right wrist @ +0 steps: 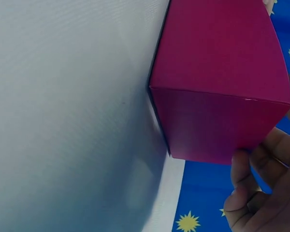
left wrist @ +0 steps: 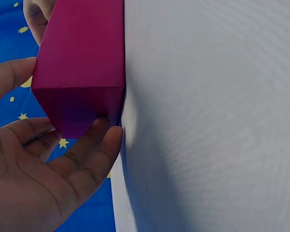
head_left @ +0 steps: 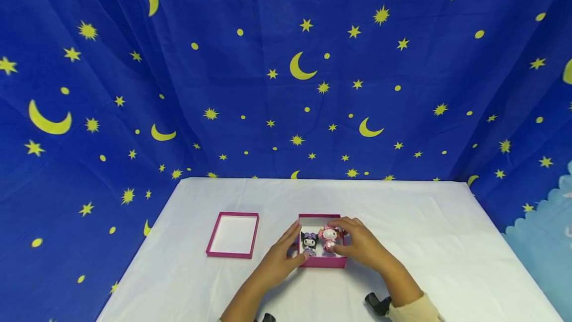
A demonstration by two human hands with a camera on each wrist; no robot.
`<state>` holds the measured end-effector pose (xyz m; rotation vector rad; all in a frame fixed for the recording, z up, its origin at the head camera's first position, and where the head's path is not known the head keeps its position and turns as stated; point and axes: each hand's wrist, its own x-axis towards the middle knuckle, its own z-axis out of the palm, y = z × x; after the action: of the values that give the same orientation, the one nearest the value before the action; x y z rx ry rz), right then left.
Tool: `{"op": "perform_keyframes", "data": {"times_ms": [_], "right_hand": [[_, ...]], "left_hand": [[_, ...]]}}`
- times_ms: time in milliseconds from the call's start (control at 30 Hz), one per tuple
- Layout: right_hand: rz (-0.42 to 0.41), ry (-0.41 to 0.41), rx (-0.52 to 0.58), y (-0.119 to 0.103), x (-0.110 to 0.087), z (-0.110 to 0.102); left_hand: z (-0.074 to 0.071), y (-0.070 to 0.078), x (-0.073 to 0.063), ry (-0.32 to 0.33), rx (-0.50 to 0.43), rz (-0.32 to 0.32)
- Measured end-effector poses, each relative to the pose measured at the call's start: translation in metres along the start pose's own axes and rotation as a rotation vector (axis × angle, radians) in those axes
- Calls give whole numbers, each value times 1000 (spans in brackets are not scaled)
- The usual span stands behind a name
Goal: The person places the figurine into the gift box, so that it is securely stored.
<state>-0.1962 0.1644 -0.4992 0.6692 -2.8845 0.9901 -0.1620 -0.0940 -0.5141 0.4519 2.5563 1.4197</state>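
Observation:
An open magenta box (head_left: pixel 322 262) with a white inside stands on the table. Inside it are a black-and-purple figurine (head_left: pixel 309 243) on the left and a pink figurine (head_left: pixel 329 235) with a white face on the right. My left hand (head_left: pixel 279 261) rests on the box's left side, its thumb at the near corner and its fairly straight fingers along the side wall (left wrist: pixel 77 104). Over the right rim, my right hand (head_left: pixel 364 243) holds the pink figurine between thumb and index finger. In the right wrist view its other fingers (right wrist: pixel 241 166) curl beside the box's right wall.
A shallow magenta-edged lid (head_left: pixel 232 255) lies to the left of the box, white inside facing up. White cloth (head_left: pixel 424 227) covers the table. Blue curtains (head_left: pixel 250 98) with yellow moons and stars enclose the back and sides; light-blue cloth (head_left: pixel 545 242) hangs at the right.

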Motion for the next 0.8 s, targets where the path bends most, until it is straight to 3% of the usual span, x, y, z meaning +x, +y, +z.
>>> {"op": "perform_keyframes", "data": {"times_ms": [800], "right_hand": [[78,-69,-164,-15,14,3]], "left_hand": [[0,-1,0,3,10,13]]}}
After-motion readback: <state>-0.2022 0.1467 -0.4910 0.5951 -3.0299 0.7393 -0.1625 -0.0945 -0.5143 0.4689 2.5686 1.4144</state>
